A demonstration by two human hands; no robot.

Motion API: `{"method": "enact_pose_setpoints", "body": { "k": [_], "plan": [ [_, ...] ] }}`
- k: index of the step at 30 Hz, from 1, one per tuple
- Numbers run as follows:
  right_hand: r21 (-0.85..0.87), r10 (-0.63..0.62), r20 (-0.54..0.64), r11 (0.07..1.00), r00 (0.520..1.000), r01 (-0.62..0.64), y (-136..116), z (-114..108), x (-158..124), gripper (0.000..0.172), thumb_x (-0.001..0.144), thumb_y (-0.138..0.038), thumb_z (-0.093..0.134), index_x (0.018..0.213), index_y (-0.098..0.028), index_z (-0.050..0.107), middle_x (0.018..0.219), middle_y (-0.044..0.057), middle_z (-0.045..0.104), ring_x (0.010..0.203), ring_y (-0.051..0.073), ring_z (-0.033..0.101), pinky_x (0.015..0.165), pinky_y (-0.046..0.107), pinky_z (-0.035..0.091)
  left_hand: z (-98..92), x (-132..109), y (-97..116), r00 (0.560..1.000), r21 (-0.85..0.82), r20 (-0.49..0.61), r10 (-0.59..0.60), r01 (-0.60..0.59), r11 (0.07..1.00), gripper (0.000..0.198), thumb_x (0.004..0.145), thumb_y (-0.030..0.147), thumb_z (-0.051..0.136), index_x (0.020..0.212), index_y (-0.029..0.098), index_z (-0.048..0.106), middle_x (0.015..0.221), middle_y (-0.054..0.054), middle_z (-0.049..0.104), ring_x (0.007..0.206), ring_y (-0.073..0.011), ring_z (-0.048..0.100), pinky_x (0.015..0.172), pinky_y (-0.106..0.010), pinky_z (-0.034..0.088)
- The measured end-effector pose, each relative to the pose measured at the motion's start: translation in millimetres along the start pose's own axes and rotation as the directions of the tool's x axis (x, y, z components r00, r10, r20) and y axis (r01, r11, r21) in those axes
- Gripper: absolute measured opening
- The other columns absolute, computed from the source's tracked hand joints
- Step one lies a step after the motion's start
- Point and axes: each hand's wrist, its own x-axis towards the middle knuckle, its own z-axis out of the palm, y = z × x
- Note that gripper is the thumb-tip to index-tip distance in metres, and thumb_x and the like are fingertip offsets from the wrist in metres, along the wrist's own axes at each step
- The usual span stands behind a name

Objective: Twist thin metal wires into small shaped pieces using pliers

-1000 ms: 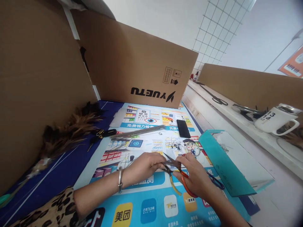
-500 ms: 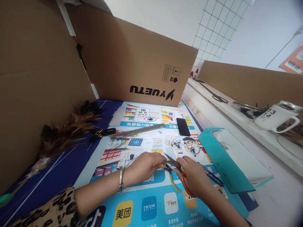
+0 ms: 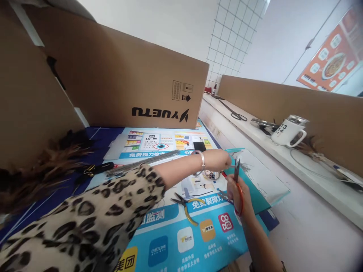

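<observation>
My right hand (image 3: 236, 196) is closed around orange-handled scissors (image 3: 237, 181), blades pointing up. My left hand (image 3: 219, 159) reaches across to the right in a pinch, fingertips beside the scissor tips over the teal sheet (image 3: 255, 196); what it pinches is too small to make out. Yellow-handled pliers (image 3: 187, 206) lie on the printed poster (image 3: 176, 234) just left of my right hand. A bundle of thin wires (image 3: 144, 162) rests behind my left forearm.
Cardboard walls enclose the desk, one marked YUETU (image 3: 159, 112). A black phone (image 3: 199, 146) lies on the poster. Brown feathers (image 3: 42, 166) are piled at the left. A white mug (image 3: 287, 130) and black scissors (image 3: 234, 112) sit on the right ledge.
The view has swung right. My left hand has left the middle of the poster and reached to the teal sheet. The pliers now lie free on the poster; the scissors stand upright.
</observation>
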Motion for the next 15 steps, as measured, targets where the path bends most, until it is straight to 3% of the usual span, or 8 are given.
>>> {"method": "enact_pose_setpoints", "body": {
  "k": [3, 6, 10, 15],
  "plan": [
    [0.202, 0.017, -0.016, 0.979, 1.0, -0.014, 9, -10, 13, 0.028, 0.076, -0.044, 0.054, 0.086, -0.019, 0.049, 0.05, -0.009, 0.032, 0.037, 0.004, 0.03, 0.034, 0.016, 0.03, 2.2, 49, 10, 0.996, 0.154, 0.081, 0.027, -0.039, 0.987, 0.02, 0.073, 0.016, 0.047, 0.078, 0.012, 0.066, 0.076, -0.012, 0.065, 0.07, -0.0194, 0.058, 0.059, -0.027, 0.039],
    [0.36, 0.083, 0.006, 0.93, 0.996, -0.08, 18, -18, 26, 0.028, 0.076, -0.045, 0.053, 0.086, -0.02, 0.047, 0.052, -0.01, 0.028, 0.037, 0.004, 0.028, 0.033, 0.016, 0.03, 11.5, 83, 16, 0.994, 0.166, 0.106, -0.008, -0.01, 0.986, 0.023, 0.073, 0.013, 0.048, 0.088, 0.01, 0.066, 0.09, -0.018, 0.064, 0.08, -0.0231, 0.06, 0.067, -0.031, 0.043],
    [0.467, 0.142, 0.009, 0.874, 0.99, -0.13, 30, -24, 39, 0.026, 0.074, -0.041, 0.055, 0.085, -0.021, 0.044, 0.052, -0.011, 0.024, 0.036, 0.003, 0.025, 0.033, 0.016, 0.029, 25.1, 106, 19, 0.994, 0.115, 0.1, -0.04, 0.029, 0.993, 0.028, 0.076, 0.015, 0.046, 0.096, 0.01, 0.064, 0.1, -0.02, 0.061, 0.089, -0.024, 0.059, 0.075, -0.034, 0.044],
    [0.489, 0.161, -0.009, 0.862, 0.987, -0.136, 38, -25, 43, 0.024, 0.074, -0.04, 0.054, 0.082, -0.022, 0.041, 0.051, -0.011, 0.021, 0.036, 0.003, 0.021, 0.033, 0.015, 0.026, 31.5, 117, 17, 0.989, 0.127, 0.139, -0.055, 0.037, 0.991, 0.028, 0.075, 0.015, 0.048, 0.095, 0.01, 0.065, 0.099, -0.02, 0.062, 0.089, -0.0245, 0.059, 0.075, -0.034, 0.046]
  ]
}}
